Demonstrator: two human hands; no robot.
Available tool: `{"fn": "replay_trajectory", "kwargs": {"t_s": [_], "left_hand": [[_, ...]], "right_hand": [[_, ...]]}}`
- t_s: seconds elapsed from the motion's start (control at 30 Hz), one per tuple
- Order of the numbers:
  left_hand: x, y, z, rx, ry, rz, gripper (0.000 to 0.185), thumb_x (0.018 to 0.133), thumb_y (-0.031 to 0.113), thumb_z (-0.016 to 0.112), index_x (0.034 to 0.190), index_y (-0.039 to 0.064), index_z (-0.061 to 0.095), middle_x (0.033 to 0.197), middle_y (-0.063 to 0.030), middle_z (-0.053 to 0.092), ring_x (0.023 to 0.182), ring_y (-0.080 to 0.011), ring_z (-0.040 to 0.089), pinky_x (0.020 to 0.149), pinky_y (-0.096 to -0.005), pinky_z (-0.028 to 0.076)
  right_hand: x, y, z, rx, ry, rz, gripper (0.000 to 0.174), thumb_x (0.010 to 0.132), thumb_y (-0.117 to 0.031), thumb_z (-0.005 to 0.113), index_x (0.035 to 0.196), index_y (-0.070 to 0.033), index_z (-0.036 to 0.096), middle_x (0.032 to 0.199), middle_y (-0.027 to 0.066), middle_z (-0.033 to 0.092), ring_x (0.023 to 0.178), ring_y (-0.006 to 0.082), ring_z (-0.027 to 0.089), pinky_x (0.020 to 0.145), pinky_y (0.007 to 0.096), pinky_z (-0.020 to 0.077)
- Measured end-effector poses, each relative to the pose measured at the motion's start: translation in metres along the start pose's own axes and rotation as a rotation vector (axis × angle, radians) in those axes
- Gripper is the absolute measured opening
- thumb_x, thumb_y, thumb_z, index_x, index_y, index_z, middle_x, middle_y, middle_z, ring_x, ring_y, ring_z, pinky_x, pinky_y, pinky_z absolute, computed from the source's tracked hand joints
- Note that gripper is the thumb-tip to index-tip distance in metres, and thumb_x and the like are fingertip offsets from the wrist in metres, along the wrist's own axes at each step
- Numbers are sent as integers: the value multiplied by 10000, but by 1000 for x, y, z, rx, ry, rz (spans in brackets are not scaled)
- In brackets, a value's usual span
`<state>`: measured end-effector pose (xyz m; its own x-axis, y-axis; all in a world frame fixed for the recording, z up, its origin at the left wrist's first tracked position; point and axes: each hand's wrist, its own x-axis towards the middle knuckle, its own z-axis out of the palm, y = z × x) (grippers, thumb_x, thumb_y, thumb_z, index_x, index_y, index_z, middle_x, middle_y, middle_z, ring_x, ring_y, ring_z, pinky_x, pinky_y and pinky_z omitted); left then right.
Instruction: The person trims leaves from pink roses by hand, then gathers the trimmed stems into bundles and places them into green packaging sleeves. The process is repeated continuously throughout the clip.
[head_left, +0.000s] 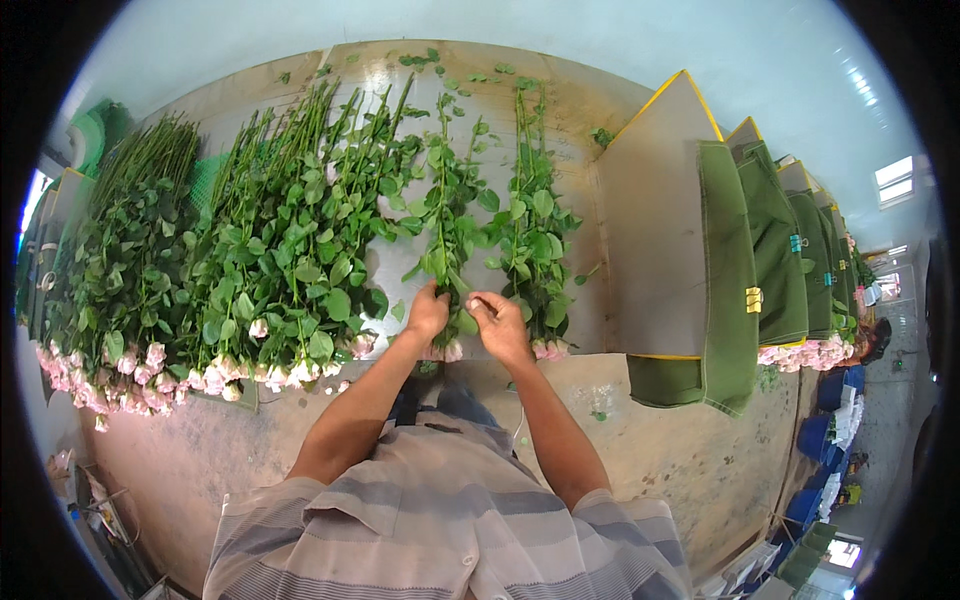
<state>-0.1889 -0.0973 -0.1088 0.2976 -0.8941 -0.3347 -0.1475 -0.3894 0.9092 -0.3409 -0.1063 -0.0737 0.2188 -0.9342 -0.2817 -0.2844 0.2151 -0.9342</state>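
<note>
My left hand (430, 313) grips a rose stem (442, 251) just above its pink blooms, on the metal tabletop. Close by on the right, the thumb and forefinger of my right hand (501, 324) pinch the edge of a green rose leaf (457, 283). Pale pink rose heads (452, 350) show between my wrists, at the near table edge. A small row of leafy roses (536, 225) lies to the right of my hands. Left of them spreads a bigger pile of roses (285, 240), stems pointing away and blooms towards me.
Another thick rose pile (139, 225) lies at far left, beside green netting (206, 180). On the right stand grey divider panels (660, 225) with green cloth flaps (727, 277) and binder clips (754, 299). Loose leaves (480, 77) litter the table's back. Blue bins (814, 437) line the right side.
</note>
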Motion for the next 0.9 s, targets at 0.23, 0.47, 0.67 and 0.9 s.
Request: {"fn": "replay_trajectory", "kwargs": {"t_s": [0.23, 0.47, 0.67, 0.9], "left_hand": [[-16, -8, 14, 27, -66, 153, 341, 854, 134, 559, 1151, -33, 570, 1039, -264, 640, 1009, -427, 598, 867, -439, 464], [-78, 64, 6, -10, -204, 273, 349, 964, 152, 523, 1246, -54, 511, 1069, -151, 624, 934, -223, 592, 850, -333, 471], [-87, 47, -26, -268, -354, 308, 424, 987, 218, 509, 1346, -5, 476, 1078, -75, 606, 828, -138, 556, 735, -273, 474], [-43, -27, -69, 28, -245, 34, 381, 982, 233, 486, 1287, 6, 514, 989, -72, 608, 708, -113, 547, 614, -255, 462]], "right_hand": [[55, 13, 24, -262, 45, 75, 385, 941, -312, 552, 1006, 58, 635, 858, 214, 652, 794, 276, 639, 722, 418, 490], [15, -62, -8, -210, 135, -95, 265, 925, -219, 547, 833, 29, 551, 715, 204, 548, 684, 352, 552, 667, 429, 441], [-130, -173, -156, -461, 401, -427, 238, 924, -214, 566, 915, 24, 571, 771, 234, 570, 676, 360, 536, 640, 423, 440], [-180, -279, -412, -860, 901, -402, 279, 943, -231, 531, 984, 28, 624, 834, 209, 628, 769, 281, 606, 750, 386, 472]]}}
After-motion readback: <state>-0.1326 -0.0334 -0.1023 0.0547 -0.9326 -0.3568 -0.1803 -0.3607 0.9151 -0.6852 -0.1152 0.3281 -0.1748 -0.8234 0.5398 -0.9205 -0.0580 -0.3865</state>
